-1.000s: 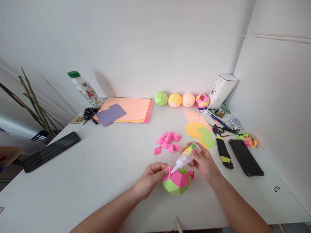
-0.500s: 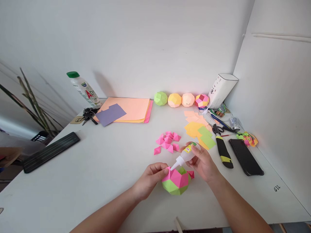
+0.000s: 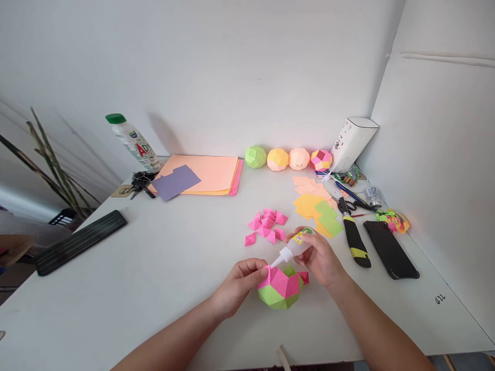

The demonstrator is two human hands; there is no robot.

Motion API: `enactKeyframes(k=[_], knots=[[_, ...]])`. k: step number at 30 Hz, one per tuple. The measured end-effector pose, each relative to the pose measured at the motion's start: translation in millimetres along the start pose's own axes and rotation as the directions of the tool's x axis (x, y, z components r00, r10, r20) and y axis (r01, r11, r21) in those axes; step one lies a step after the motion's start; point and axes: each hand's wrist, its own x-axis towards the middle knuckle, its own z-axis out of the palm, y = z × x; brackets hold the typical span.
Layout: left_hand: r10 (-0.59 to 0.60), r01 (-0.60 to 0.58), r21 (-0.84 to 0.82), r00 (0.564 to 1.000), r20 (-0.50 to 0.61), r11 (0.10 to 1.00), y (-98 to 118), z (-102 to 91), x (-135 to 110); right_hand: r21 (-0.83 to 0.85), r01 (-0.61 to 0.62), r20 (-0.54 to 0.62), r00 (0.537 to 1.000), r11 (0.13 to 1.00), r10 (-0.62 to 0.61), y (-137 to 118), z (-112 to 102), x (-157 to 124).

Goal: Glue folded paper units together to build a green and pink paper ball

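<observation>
Low on the table sits a green and pink faceted paper ball (image 3: 279, 294), open at its top. My left hand (image 3: 240, 283) pinches a pink flap on the ball's left rim between thumb and fingers. Tilted down to the left, a glue bottle (image 3: 297, 244) is gripped in my right hand (image 3: 322, 257), its white nozzle tip at the rim beside my left fingertips. A small pink folded paper piece (image 3: 304, 277) shows at the ball's right side. Several more folded pink pieces (image 3: 266, 224) lie in a loose pile beyond the ball.
Four-coloured cut paper lies as orange pieces (image 3: 307, 205) and green pieces (image 3: 329, 218) behind my right hand. To the right are a utility knife (image 3: 356, 242) and a phone (image 3: 390, 251). Finished paper balls (image 3: 277, 159) line the wall. Paper sheets (image 3: 209, 172) and a bottle (image 3: 133, 144) stand back left.
The glue bottle's nozzle has shifted very slightly left along the pink rim, and my right hand has moved a little with it. My left hand keeps its pinch.
</observation>
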Motion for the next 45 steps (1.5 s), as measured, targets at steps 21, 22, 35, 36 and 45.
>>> enactKeyframes(k=[21, 22, 35, 36, 45], knots=[[0.009, -0.009, -0.004, 1.000, 0.029, 1.000, 3, 1.4, -2, -0.810, 0.069, -0.160, 0.930, 0.582, -0.332, -10, -17, 6], [0.009, -0.009, -0.003, 1.000, 0.027, 1.000, 3, 1.7, -2, -0.844, 0.075, -0.141, 0.924, 0.531, -0.355, -8, -18, 7], [0.003, -0.003, -0.018, 0.999, 0.036, 1.000, 5, 3.1, -2, -0.992, -0.110, -0.124, 0.921, 0.059, -0.369, 2, -32, 15], [0.003, -0.003, -0.019, 0.999, 0.037, 1.000, 5, 3.1, -2, -0.995, -0.094, -0.095, 0.919, 0.021, -0.383, 2, -31, 15], [0.003, -0.003, 0.003, 0.999, 0.051, 1.000, 8, 4.5, -2, -0.767, 0.218, 0.211, 0.974, 0.604, -0.084, -6, 2, -10]])
